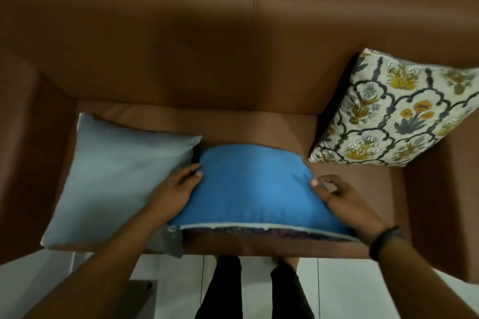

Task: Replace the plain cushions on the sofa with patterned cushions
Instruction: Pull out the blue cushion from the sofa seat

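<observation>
A blue cushion lies on the seat of the brown sofa, its blue side up and a patterned face showing along its near edge. My left hand grips its left edge, and my right hand pinches its right edge with thumb and fingers. A plain grey cushion lies flat on the seat to the left, touching the blue one. A floral patterned cushion with yellow flowers leans against the backrest and right armrest.
The sofa's left armrest and right armrest bound the seat. My legs stand on the white floor in front. A dark low object sits on the floor at the lower left.
</observation>
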Motion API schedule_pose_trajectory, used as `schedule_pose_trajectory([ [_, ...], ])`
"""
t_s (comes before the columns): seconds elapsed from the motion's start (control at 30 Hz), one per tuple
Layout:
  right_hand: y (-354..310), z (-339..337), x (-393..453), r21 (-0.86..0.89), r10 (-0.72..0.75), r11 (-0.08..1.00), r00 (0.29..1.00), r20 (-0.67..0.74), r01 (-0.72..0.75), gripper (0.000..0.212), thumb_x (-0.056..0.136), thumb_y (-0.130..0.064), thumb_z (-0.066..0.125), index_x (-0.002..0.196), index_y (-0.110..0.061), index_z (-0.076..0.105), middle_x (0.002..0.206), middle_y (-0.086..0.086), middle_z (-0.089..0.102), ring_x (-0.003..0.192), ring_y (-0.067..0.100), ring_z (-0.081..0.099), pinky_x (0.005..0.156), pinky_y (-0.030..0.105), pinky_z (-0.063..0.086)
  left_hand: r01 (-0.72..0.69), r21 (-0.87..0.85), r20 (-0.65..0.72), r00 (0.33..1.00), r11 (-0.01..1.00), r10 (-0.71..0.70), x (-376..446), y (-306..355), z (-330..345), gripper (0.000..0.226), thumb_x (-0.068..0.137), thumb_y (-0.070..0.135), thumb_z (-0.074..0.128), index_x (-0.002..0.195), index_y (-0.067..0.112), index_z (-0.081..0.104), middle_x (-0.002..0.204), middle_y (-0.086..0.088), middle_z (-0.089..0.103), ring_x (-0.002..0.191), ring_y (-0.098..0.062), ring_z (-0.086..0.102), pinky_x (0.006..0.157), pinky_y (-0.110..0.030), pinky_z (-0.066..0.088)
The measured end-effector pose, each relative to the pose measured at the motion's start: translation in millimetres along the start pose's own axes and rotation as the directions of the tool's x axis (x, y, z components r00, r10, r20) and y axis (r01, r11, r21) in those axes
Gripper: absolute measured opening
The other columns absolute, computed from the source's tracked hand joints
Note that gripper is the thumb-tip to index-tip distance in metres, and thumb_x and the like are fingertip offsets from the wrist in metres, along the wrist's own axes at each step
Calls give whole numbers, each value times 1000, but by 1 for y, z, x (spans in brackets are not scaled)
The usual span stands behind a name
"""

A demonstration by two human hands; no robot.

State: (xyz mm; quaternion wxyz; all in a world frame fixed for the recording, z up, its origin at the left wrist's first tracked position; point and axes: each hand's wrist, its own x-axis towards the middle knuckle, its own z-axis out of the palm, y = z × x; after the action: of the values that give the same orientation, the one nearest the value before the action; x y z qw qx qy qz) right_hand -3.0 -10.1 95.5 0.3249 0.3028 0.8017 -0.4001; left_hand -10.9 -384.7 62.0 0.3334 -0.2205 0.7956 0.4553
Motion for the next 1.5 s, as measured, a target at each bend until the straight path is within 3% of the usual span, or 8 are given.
schedule_pose_trajectory([
  [0.2,-96,-75,37,258,72,964,997,-24,-63,62,95,-73,48,100,-18,75,103,7,74,85,24,70,62,33,59,182,-542,166,980,821,-108,37,84,-46,89,93,82,22,118,12,70,101,-19,74,73,-28,60,68,-37,44],
  [0.47,-173,-53,124,545,-140,817,982,-129,188,60,100,-66,48,132,-16,57,137,6,67,118,24,69,92,48,60,66,-481,59,997,874,-43,115,145,-29,98,86,89,28,161,26,32,158,-6,44,113,-29,60,94,-43,50],
  [0.63,-135,6,111,-337,-641,767,633,-434,546,82,93,-50,67,157,-9,36,161,19,36,150,36,35,121,44,34,-365,351,-362,796,862,485,103,119,26,93,90,63,63,159,12,29,158,-16,34,140,-35,41,110,-49,42],
  [0.83,-78,59,127,-811,-785,364,620,-2,458,84,89,-40,73,161,-33,30,176,9,8,160,42,5,116,68,27,-473,867,195,612,157,766,114,96,64,92,91,43,69,165,26,17,175,-7,16,159,-33,15,117,-61,28],
  [1.0,-52,37,141,-686,-563,697,751,-344,208,92,85,-49,77,157,-34,22,172,22,9,155,53,13,109,77,32,-150,806,-236,806,572,543,113,72,35,104,89,56,67,167,29,4,175,-17,-4,158,-47,5,117,-65,27],
  [1.17,-63,71,132,-776,-794,390,607,-10,497,84,90,-45,73,158,-34,26,173,9,8,157,46,9,109,75,32,-488,837,207,701,248,683,96,72,54,86,90,47,65,164,33,24,176,-2,7,160,-38,8,119,-60,23],
  [1.37,-54,156,91,-340,-470,871,803,-366,355,89,85,-46,72,154,-4,33,161,29,27,132,54,46,101,61,46,-24,545,-354,899,838,256,90,-33,-33,79,93,56,57,161,24,32,172,-9,21,154,-36,23,118,-54,31],
  [1.5,-46,292,25,-283,-441,850,894,82,445,63,89,-30,77,141,-5,51,142,25,52,120,46,59,94,59,49,184,441,-557,823,878,108,59,-165,-125,88,88,72,50,160,25,32,167,-13,31,150,-38,31,111,-62,37],
])
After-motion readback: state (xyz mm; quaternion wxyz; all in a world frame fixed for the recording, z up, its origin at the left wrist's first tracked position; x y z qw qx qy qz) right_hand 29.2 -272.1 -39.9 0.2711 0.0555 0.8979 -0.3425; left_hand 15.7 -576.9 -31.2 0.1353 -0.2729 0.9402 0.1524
